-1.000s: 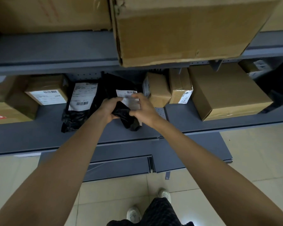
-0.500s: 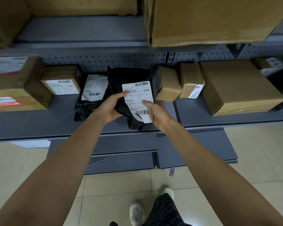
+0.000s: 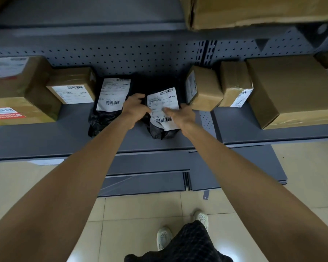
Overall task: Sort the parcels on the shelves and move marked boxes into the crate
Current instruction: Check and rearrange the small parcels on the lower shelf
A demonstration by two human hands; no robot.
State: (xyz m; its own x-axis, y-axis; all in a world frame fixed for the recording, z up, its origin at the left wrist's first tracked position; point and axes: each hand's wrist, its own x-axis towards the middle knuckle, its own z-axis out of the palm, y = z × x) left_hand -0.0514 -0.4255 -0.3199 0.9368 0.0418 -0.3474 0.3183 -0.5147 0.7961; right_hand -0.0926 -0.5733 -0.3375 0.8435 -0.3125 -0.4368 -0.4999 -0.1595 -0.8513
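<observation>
Black parcel (image 3: 160,129), gripped (left hand (image 3: 135,108), right hand (image 3: 183,116))

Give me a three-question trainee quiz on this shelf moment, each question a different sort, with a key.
1. True or false: the left hand and right hand both hold the same black parcel.
2. What lies directly left of it on the shelf? A) another black bag with a white label B) a glass bottle C) a red crate.
3. Fill in: the held parcel's label shows ____ barcodes.
Key: 1 true; 2 A; 3 two.
</observation>
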